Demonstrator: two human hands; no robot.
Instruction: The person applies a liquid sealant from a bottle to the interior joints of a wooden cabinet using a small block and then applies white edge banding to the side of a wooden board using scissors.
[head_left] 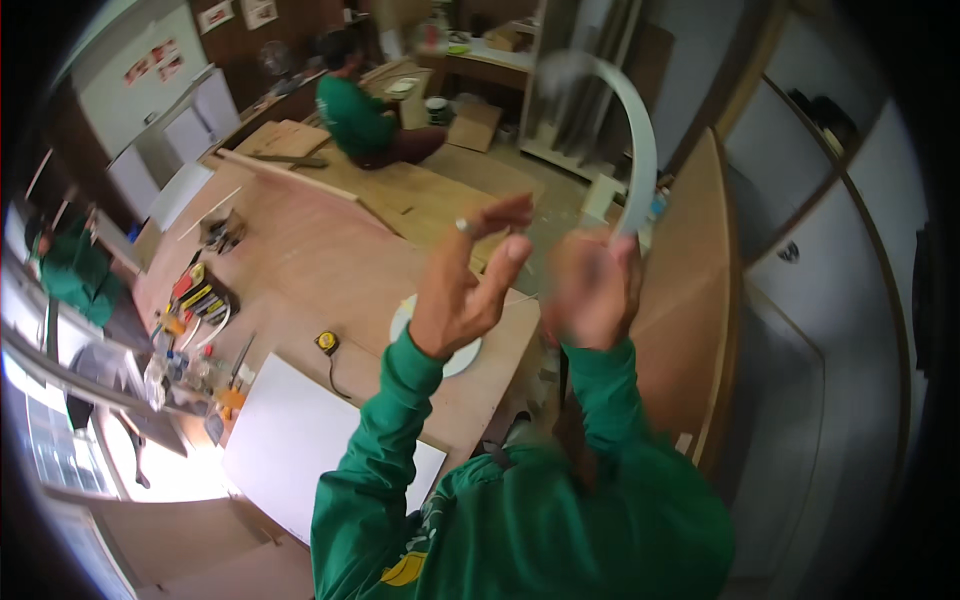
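Observation:
My right hand (595,285), blurred by motion, is closed on a curved white strip (643,150). The strip arches up from the fist and bends over to the left, where its far end is smeared. To the left, my left hand (460,280) is raised with thumb and fingers apart and nothing in it. Below this hand, a round white piece (465,360) lies on the wooden worktable (300,260), partly hidden by my wrist and sleeve.
On the table are a white panel (290,440), a yellow tape measure (326,343), a dark can (205,295) and several bottles. A tall brown board (690,290) stands at my right. One co-worker (355,115) sits at the back; another (75,275) is far left.

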